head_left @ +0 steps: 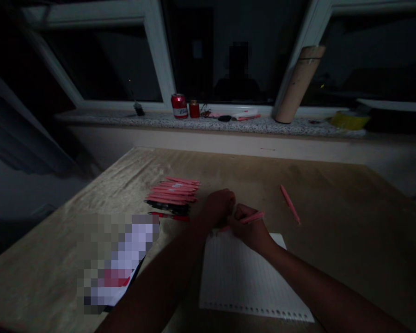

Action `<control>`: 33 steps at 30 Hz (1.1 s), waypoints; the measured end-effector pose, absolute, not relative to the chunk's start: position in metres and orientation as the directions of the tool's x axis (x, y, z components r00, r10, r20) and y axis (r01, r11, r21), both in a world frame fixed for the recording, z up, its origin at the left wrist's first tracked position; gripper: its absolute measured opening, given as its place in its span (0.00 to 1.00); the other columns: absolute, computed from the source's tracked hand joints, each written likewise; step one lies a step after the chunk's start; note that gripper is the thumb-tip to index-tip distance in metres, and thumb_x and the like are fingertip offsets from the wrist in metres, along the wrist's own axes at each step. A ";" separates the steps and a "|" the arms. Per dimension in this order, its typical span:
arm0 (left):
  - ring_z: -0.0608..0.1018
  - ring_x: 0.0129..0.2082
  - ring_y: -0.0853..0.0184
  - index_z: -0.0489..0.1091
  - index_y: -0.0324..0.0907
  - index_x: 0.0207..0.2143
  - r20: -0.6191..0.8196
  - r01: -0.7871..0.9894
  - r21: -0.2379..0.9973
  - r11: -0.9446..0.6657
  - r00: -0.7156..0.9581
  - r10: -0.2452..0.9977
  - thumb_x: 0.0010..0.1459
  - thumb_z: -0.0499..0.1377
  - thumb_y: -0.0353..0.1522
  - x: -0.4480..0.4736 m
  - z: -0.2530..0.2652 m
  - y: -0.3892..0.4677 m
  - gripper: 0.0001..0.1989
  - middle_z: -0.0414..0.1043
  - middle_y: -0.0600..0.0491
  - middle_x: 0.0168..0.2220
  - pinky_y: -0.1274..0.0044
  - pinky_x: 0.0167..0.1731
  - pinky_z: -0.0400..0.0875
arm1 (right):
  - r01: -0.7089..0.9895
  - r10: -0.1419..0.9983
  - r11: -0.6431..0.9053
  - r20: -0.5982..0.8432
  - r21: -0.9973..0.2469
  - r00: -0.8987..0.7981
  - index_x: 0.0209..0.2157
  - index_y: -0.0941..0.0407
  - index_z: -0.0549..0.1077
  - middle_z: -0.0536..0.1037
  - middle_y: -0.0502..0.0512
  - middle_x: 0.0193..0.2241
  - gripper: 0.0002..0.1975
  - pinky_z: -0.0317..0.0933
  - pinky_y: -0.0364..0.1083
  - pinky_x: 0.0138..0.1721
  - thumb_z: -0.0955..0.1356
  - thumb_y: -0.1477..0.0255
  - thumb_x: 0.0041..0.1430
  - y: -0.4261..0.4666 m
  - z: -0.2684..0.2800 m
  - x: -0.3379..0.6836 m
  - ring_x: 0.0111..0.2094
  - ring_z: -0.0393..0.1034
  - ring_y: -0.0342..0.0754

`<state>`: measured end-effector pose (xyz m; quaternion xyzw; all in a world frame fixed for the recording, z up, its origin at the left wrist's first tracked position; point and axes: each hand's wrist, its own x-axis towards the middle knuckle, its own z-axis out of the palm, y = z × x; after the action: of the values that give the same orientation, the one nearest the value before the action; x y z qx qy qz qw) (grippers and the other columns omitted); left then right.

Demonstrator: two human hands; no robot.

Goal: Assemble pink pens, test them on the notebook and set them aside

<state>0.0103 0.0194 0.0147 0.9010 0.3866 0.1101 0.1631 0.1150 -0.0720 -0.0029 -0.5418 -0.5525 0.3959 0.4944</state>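
My right hand [249, 229] is closed around a pink pen [253, 217], which slants across the fingers above the far edge of a lined sheet of paper [242, 277]. A row of punched holes runs along the sheet's near edge. Close by on the left, my left hand [220, 206] is curled with its fingers folded in, almost touching the right one. What it holds, if anything, is hidden. Left of it lies a stack of pink pens [175, 190], with black pens [168, 206] and a red pen [169, 216] in front.
One loose pink pen [290, 205] lies to the right. A pixelated, lit phone-like device [131, 259] rests at the left. Along the windowsill [152, 119] stand a red can [179, 106], a small red jar [194, 109], a tall tan cylinder [300, 85] and yellow tape [350, 120].
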 end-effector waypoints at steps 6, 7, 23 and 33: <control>0.71 0.33 0.69 0.69 0.39 0.32 0.079 0.661 0.367 -0.654 0.679 0.730 0.54 0.49 0.28 0.011 0.012 0.021 0.09 0.70 0.51 0.34 0.78 0.33 0.63 | 0.227 0.987 0.112 0.135 -0.968 0.088 0.18 0.54 0.55 0.60 0.42 0.13 0.14 0.45 0.38 0.14 0.66 0.71 0.48 -0.073 0.000 0.114 0.14 0.56 0.37; 0.71 0.32 0.69 0.69 0.39 0.32 0.073 0.663 0.369 -0.652 0.678 0.731 0.54 0.49 0.28 0.011 0.013 0.021 0.09 0.70 0.51 0.34 0.78 0.33 0.64 | 0.212 0.988 0.100 0.122 -0.972 0.092 0.18 0.54 0.55 0.60 0.42 0.12 0.13 0.45 0.38 0.14 0.65 0.71 0.49 -0.073 0.001 0.114 0.13 0.56 0.38; 0.70 0.30 0.70 0.70 0.39 0.30 0.095 0.658 0.396 -0.641 0.665 0.741 0.51 0.52 0.27 0.010 0.011 0.022 0.07 0.70 0.52 0.31 0.79 0.30 0.62 | 0.110 0.991 0.067 0.079 -0.992 0.107 0.19 0.54 0.56 0.62 0.42 0.12 0.14 0.45 0.37 0.12 0.67 0.68 0.50 -0.073 0.001 0.112 0.12 0.57 0.37; 0.70 0.30 0.69 0.70 0.38 0.30 0.132 0.642 0.399 -0.655 0.666 0.734 0.53 0.51 0.27 0.011 0.008 0.022 0.09 0.70 0.51 0.32 0.79 0.31 0.61 | 0.190 0.996 0.073 0.082 -0.979 0.040 0.18 0.54 0.55 0.59 0.41 0.11 0.13 0.44 0.36 0.12 0.65 0.74 0.48 -0.072 0.000 0.114 0.12 0.60 0.38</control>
<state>0.0110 0.0224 0.0079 0.8984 0.3828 0.1423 0.1617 0.1141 -0.0716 0.0003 -0.5368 -0.5520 0.4186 0.4815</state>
